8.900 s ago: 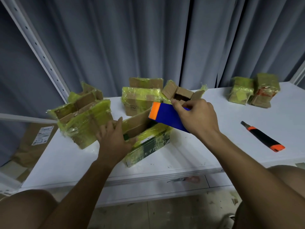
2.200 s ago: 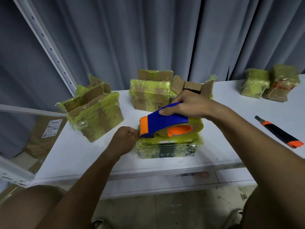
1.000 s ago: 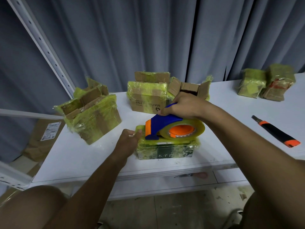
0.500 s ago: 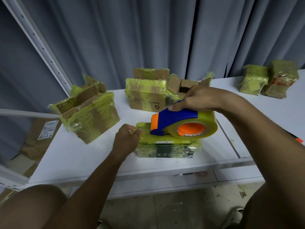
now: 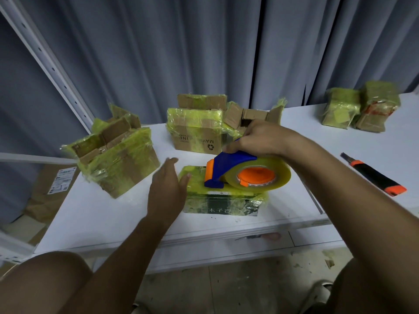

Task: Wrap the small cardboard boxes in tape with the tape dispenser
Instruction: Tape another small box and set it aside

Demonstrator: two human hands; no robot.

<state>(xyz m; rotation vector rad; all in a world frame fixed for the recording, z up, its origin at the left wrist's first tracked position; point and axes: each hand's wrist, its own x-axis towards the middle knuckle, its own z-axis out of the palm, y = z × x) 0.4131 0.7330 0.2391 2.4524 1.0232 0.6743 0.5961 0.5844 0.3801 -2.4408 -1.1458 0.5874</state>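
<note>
My right hand (image 5: pixel 256 138) gripped the blue handle of the tape dispenser (image 5: pixel 244 174), fingers curled round it, with the dispenser's mouth resting on top of the green box (image 5: pixel 223 200) near the front edge of the white table (image 5: pixel 90 214). My left hand (image 5: pixel 166 191) was spread, fingers straight, just beside the box's left end, its thumb at the top corner; I could not tell whether the palm touched the side. The box already wore a yellowish film of tape.

To do this pass well, I judged I needed to flatten that left hand onto the box so it would not slide, then draw the dispenser steadily to the right, keeping its mouth low and pressed down so the tape lay without wrinkles. A light box like this could lift with the pull.

More taped boxes stood farther off: one open-topped to the left (image 5: pixel 115 155), one printed box behind (image 5: pixel 195 130), and a pair at far right (image 5: pixel 360 109). A black and orange knife (image 5: pixel 376 175) lay to the right.
</note>
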